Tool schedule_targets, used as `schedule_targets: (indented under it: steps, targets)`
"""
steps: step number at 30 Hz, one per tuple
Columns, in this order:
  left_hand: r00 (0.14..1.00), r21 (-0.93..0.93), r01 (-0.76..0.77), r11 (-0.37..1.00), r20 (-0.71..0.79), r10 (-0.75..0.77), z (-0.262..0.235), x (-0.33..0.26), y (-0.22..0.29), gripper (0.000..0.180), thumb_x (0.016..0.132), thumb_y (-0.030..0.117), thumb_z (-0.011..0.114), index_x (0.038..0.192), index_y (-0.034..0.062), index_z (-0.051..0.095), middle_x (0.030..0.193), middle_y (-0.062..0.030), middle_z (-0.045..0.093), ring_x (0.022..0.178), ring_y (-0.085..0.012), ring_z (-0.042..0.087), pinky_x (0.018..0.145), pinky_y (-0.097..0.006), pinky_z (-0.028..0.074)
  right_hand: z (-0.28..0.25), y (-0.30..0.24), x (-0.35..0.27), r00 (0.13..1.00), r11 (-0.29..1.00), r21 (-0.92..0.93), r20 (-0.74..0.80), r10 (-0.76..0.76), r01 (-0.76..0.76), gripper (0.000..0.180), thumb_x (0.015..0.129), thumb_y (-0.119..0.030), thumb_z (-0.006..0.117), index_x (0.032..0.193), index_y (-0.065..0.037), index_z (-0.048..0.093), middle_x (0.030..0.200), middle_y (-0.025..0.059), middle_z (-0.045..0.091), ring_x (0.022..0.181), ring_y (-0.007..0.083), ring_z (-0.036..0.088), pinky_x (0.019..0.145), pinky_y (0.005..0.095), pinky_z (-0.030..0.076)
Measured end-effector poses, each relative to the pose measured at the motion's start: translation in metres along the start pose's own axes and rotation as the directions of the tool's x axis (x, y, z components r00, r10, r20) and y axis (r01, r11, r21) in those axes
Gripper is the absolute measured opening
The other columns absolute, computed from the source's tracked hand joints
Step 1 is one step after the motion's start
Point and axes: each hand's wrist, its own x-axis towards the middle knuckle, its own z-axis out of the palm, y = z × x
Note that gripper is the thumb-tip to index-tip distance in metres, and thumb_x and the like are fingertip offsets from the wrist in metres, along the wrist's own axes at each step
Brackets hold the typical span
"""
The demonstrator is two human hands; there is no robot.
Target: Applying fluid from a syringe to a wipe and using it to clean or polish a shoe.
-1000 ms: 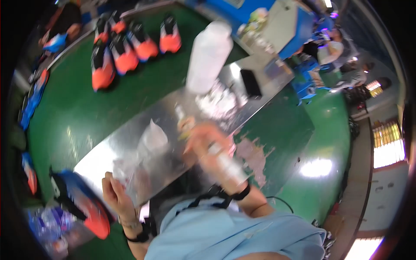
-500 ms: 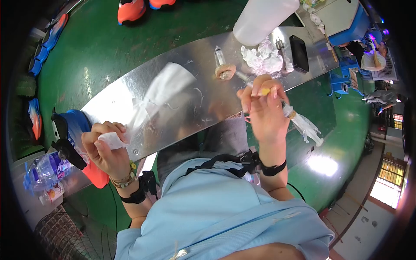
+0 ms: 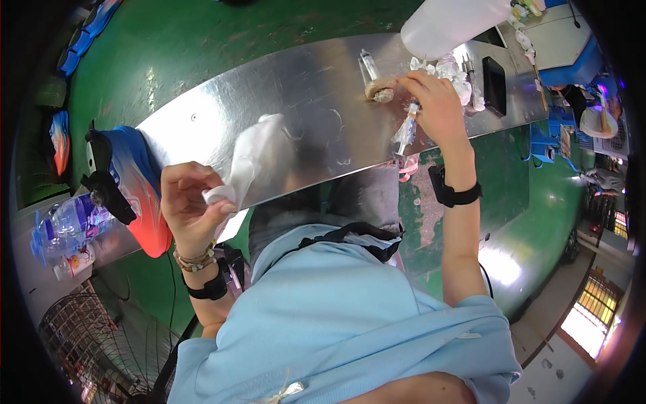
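My left hand (image 3: pixel 195 205) is closed on a white cloth (image 3: pixel 219 195). The cloth's loose end is smeared by motion over the metal tabletop (image 3: pixel 296 87), near the left end of the bench. On the right, my right hand (image 3: pixel 437 111) is closed over a clear syringe (image 3: pixel 406 131), which slants down from beneath the fingers past the front edge; the grip itself is partly hidden. Its fingertips are at a tan, ring-shaped lump (image 3: pixel 381 89), touching or very close. A second clear syringe (image 3: pixel 369 64) stands just behind that lump.
A white cylindrical container (image 3: pixel 451 27), crumpled tissue (image 3: pixel 454 71), a metal-tipped tool (image 3: pixel 471 77) and a black rectangular object (image 3: pixel 494 86) crowd the right end. At left are a blue-and-orange shoe (image 3: pixel 138 195), plastic bottles (image 3: pixel 64 229) and a fan (image 3: pixel 101 337).
My right hand has swung up and away from me, bringing its syringe over the bench to the tan lump. My left hand has shifted right and slightly up, with the cloth still moving.
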Motion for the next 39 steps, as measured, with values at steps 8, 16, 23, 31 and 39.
schedule_targets:
  steps: [8, 16, 23, 31, 39]
  targets:
    - [0.997, 0.072, 0.012, 0.997, 0.072, -0.017, 0.004, 0.009, 0.014, 0.027, 0.073, -0.013, 0.065, 0.099, -0.0077, 0.061, 0.094, -0.0172, 0.065, 0.089, -0.0240, 0.065, 0.080, -0.031, 0.052, -0.007, 0.019, 0.003, 0.994, 0.995, 0.049, 0.069, -0.088, 0.084, 0.055, 0.070, 0.007, 0.051, 0.119, -0.017, 0.059, 0.111, 0.0005, 0.063, 0.087, 0.0244, 0.058, 0.083, 0.0332, 0.046]
    - [0.999, 0.331, 0.025, 0.943, -0.040, -0.013, 0.044, 0.008, 0.020, 0.028, 0.087, 0.004, 0.060, 0.115, 0.0019, 0.060, 0.094, -0.0105, 0.070, 0.087, -0.0150, 0.067, 0.076, -0.025, 0.051, -0.051, -0.092, 0.016, 0.984, 0.824, 0.566, -0.161, 0.077, 0.028, 0.039, 0.080, -0.006, 0.061, 0.118, -0.011, 0.059, 0.109, 0.0075, 0.064, 0.100, 0.0253, 0.059, 0.088, 0.0340, 0.045]
    - [0.991, 0.532, 0.120, 0.838, -0.020, -0.130, 0.048, 0.015, 0.015, 0.052, 0.088, 0.007, 0.060, 0.137, 0.0141, 0.043, 0.080, -0.0131, 0.066, 0.060, -0.0186, 0.059, 0.061, -0.025, 0.048, -0.005, -0.215, 0.019, 0.939, 0.556, 0.824, -0.097, 0.331, -0.111, 0.026, 0.083, -0.006, 0.064, 0.109, -0.006, 0.066, 0.113, 0.0108, 0.059, 0.093, 0.0262, 0.062, 0.078, 0.0319, 0.051]
    - [0.764, 0.937, 0.219, 0.271, -0.337, 0.551, -0.068, 0.001, 0.042, 0.048, 0.081, 0.022, 0.069, 0.123, 0.0052, 0.052, 0.105, -0.0146, 0.060, 0.089, -0.0299, 0.057, 0.082, -0.038, 0.047, 0.000, -0.179, 0.023, 0.971, 0.414, 0.904, 0.009, 0.241, -0.111, 0.023, 0.081, 0.009, 0.060, 0.100, -0.001, 0.067, 0.100, 0.0092, 0.062, 0.088, 0.0153, 0.061, 0.073, 0.0251, 0.049]
    - [0.643, 0.747, 0.635, 0.199, -0.653, 0.400, -0.119, -0.014, 0.011, 0.086, 0.067, 0.047, 0.077, 0.131, 0.0043, 0.041, 0.113, -0.0236, 0.057, 0.102, -0.0365, 0.057, 0.088, -0.041, 0.045, 0.004, -0.177, 0.021, 0.934, 0.258, 0.949, 0.084, 0.347, -0.181, 0.022, 0.079, 0.009, 0.062, 0.100, 0.002, 0.066, 0.099, 0.0077, 0.061, 0.086, 0.0117, 0.057, 0.075, 0.0214, 0.046]
